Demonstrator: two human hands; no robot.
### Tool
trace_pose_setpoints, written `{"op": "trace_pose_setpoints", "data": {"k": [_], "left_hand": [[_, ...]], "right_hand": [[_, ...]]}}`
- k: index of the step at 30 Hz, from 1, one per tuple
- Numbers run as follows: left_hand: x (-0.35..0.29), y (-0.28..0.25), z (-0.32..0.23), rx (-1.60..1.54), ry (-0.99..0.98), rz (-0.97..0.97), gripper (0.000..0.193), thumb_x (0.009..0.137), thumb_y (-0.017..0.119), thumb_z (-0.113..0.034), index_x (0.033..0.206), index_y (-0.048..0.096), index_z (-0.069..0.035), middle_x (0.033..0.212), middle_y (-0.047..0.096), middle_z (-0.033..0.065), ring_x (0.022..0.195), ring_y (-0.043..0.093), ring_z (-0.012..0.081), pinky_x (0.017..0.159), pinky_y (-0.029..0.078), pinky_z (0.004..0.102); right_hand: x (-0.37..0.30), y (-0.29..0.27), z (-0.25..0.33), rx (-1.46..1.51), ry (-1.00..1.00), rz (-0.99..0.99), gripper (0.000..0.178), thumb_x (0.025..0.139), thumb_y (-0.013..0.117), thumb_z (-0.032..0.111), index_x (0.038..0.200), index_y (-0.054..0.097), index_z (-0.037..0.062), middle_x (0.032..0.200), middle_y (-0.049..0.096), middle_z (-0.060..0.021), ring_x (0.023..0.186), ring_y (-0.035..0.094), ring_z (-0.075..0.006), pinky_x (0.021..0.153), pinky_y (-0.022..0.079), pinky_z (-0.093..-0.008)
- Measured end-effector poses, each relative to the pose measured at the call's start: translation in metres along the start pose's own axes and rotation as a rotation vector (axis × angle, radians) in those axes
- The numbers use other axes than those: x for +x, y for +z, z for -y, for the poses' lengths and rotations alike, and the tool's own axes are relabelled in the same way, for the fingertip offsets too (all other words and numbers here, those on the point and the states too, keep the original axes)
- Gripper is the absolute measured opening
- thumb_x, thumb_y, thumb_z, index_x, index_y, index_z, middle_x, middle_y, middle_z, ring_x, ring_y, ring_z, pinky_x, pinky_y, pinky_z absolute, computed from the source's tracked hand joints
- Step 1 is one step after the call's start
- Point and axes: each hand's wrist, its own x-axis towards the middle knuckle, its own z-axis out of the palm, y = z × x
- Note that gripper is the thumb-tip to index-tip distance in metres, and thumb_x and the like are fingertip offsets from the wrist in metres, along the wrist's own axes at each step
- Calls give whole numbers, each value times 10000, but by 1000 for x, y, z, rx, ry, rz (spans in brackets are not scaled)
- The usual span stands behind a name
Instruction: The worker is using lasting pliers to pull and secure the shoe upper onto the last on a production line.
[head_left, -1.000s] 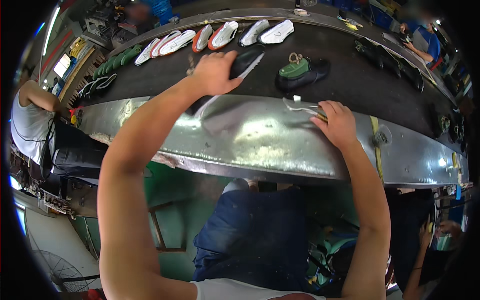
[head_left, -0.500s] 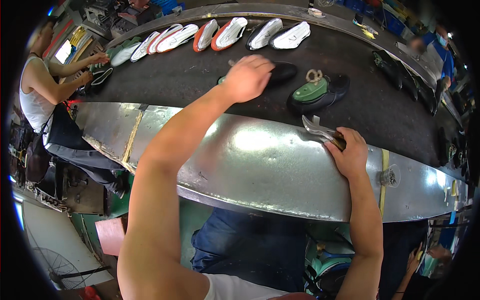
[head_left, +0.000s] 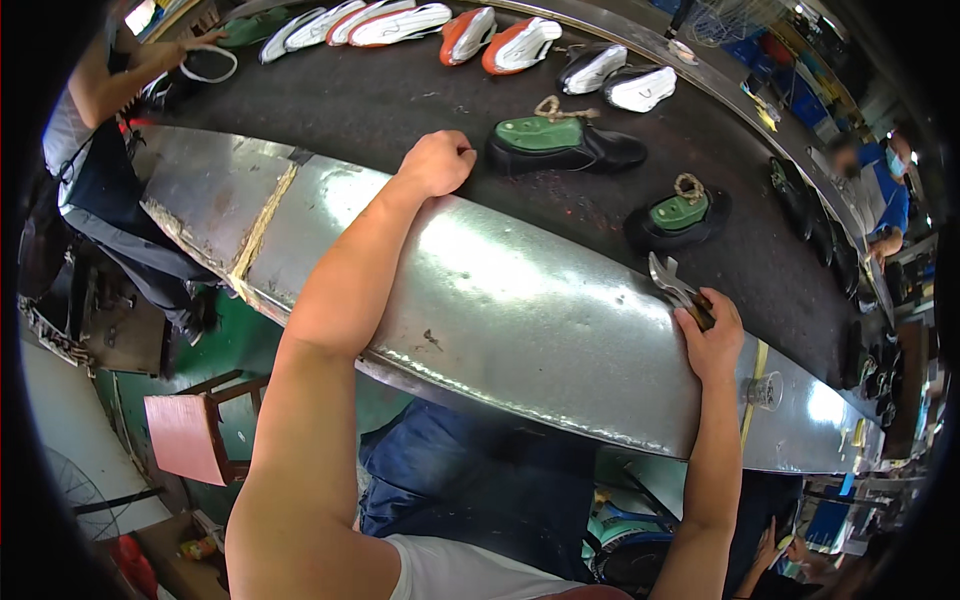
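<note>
My right hand (head_left: pixel 713 335) grips a pair of lasting pincers (head_left: pixel 672 281), its curved metal jaws pointing away over the inner edge of the metal bench. My left hand (head_left: pixel 437 163) is closed with fingers curled, at the bench's far edge; no object shows in it. Just right of that hand, on the dark belt, lies a black shoe upper on a green last (head_left: pixel 545 135) with a rope loop, and a black shoe part touches its right end. Nearer my right hand stands another black shoe upper on a green last (head_left: pixel 680 211), also with a rope loop.
A shiny metal bench (head_left: pixel 520 330) runs along the dark belt (head_left: pixel 330 120). White, orange and black shoes (head_left: pixel 520 48) line the far side; black shoes (head_left: pixel 800 200) stand at right. A clear cup (head_left: pixel 766 390) sits on the bench. Co-workers are at left and far right.
My left hand has drawn back from the shoe on the belt to the bench edge. The view has shifted and tilted. My right hand keeps its hold on the pincers.
</note>
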Motion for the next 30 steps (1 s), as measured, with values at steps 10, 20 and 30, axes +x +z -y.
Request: {"op": "trace_pose_setpoints", "data": {"k": [10,20,30], "left_hand": [[0,-2,-1,-7,29,55,349,911,624,-307,1104,712,-30,1046,722,197,1020,679,356,907,525,431],[14,12,-31,-400,-44,-77,759,892,598,-672,1082,678,59,994,701,219,930,696,306,813,535,382],[31,39,-26,-953,-118,202,378,1026,563,-365,776,556,-81,692,528,1,580,522,111,512,485,260]], "right_hand": [[1,2,3,-49,5,-16,416,783,805,212,1114,667,1,1025,689,-168,943,667,-341,851,520,-402],[-2,-1,16,-167,-359,-72,470,712,859,238,1076,666,11,1060,686,-170,976,655,-372,862,520,-446],[0,-1,22,-115,-270,-28,465,692,868,250,1048,673,25,1029,697,-165,937,664,-375,827,529,-444]]}}
